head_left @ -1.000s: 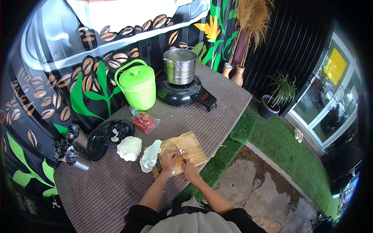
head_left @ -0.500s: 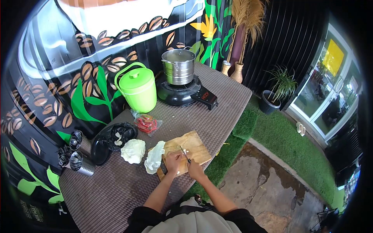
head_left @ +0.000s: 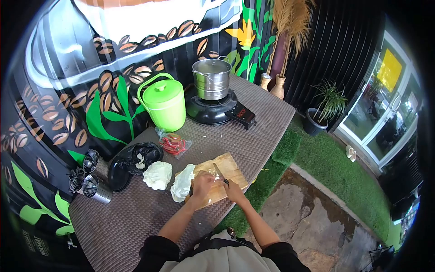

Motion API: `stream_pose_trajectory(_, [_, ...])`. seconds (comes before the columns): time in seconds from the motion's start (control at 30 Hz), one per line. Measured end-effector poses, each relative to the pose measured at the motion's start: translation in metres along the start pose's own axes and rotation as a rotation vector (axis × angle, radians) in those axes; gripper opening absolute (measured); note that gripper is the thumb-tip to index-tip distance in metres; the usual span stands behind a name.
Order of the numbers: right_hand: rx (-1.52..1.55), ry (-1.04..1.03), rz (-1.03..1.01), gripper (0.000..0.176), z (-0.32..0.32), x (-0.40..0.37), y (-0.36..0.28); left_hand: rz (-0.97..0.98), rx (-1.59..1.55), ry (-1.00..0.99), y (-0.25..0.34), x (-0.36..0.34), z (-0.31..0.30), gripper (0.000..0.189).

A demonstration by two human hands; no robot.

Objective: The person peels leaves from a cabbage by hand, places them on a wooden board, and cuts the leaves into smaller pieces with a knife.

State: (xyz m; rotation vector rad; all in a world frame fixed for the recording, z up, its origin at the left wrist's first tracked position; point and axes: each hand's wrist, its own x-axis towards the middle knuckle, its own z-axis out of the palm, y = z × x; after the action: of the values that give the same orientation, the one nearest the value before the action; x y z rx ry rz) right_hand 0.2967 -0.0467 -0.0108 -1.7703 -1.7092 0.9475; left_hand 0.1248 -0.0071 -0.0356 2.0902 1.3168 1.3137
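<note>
My right hand (head_left: 234, 192) grips the dark handle of a knife (head_left: 218, 170), its blade lying over the wooden cutting board (head_left: 233, 168). Beside the blade, my left hand (head_left: 203, 185) has its fingers curled down at the board; whatever they hold is hidden. Small white chopped bits (head_left: 212, 171) lie near the fingertips and blade. A dark object, partly covered by my left hand, shows at the board's left edge. Just left of the board sit a pale crumpled cabbage leaf (head_left: 182, 183) and a rounder pale cabbage piece (head_left: 157, 176).
Behind the board are a bag of red chillies (head_left: 174, 144), a black plastic bag (head_left: 147, 156), and a lime-green lidded bucket (head_left: 164, 106). A steel pot (head_left: 211, 81) stands on a black portable stove (head_left: 208, 111). Metal cutlery holders (head_left: 97, 189) stand at left. The table edge (head_left: 272, 145) runs along the right.
The knife has turned more upright in view, and my right hand has shifted slightly right. My left hand has moved a little up over the board. The whole view has shifted slightly.
</note>
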Motion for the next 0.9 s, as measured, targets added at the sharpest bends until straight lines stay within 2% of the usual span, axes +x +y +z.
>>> stream_pose_trajectory(0.03, [0.019, 0.006, -0.019, 0.037, 0.005, -0.002, 0.005, -0.002, 0.003, 0.005, 0.002, 0.003, -0.003, 0.008])
stream_pose_trajectory(0.1, [0.036, 0.006, -0.041, 0.037, 0.011, -0.006, 0.008, -0.208, -0.115, -0.127, 0.006, 0.006, -0.006, 0.01])
stream_pose_trajectory(0.33, [0.056, 0.026, -0.034, 0.037, 0.017, -0.011, 0.01, -0.151, 0.026, -0.2, -0.004, 0.009, 0.0, 0.009])
stream_pose_trajectory(0.43, [0.101, -0.006, 0.028, 0.036, 0.019, -0.011, 0.015, -0.155, -0.017, -0.204, -0.009, 0.014, 0.004, 0.01])
stream_pose_trajectory(0.5, [0.131, -0.045, 0.068, 0.036, 0.022, -0.015, 0.017, -0.17, -0.076, -0.096, -0.006, 0.016, 0.005, 0.011])
stream_pose_trajectory(0.57, [0.037, 0.051, -0.018, 0.035, 0.026, -0.02, 0.013, -0.179, -0.188, -0.111, 0.001, 0.02, -0.004, 0.011])
stream_pose_trajectory(0.63, [0.03, 0.025, -0.073, 0.036, 0.028, -0.026, 0.007, -0.182, -0.298, -0.128, 0.012, 0.03, -0.023, 0.012])
stream_pose_trajectory(0.7, [0.024, -0.007, -0.126, 0.038, 0.031, -0.027, 0.006, -0.027, -0.06, -0.011, 0.024, 0.04, -0.047, 0.011])
stream_pose_trajectory(0.73, [-0.043, -0.083, -0.092, 0.039, 0.034, -0.024, 0.008, -0.044, 0.016, -0.029, 0.029, 0.042, -0.06, 0.019])
stream_pose_trajectory(0.77, [-0.109, -0.159, -0.057, 0.039, 0.037, -0.021, 0.01, -0.045, 0.019, -0.027, 0.028, 0.041, -0.068, 0.019])
stream_pose_trajectory(0.83, [-0.114, -0.109, -0.017, 0.04, 0.033, -0.022, 0.004, 0.01, 0.347, 0.048, 0.023, 0.04, -0.08, 0.038])
stream_pose_trajectory(0.87, [-0.12, -0.06, 0.028, 0.041, 0.031, -0.022, 0.002, -0.058, 0.593, -0.033, 0.02, 0.033, -0.084, 0.063])
stream_pose_trajectory(0.9, [-0.121, -0.063, 0.026, 0.041, 0.03, -0.02, 0.004, -0.06, 0.595, -0.031, 0.018, 0.03, -0.086, 0.063])
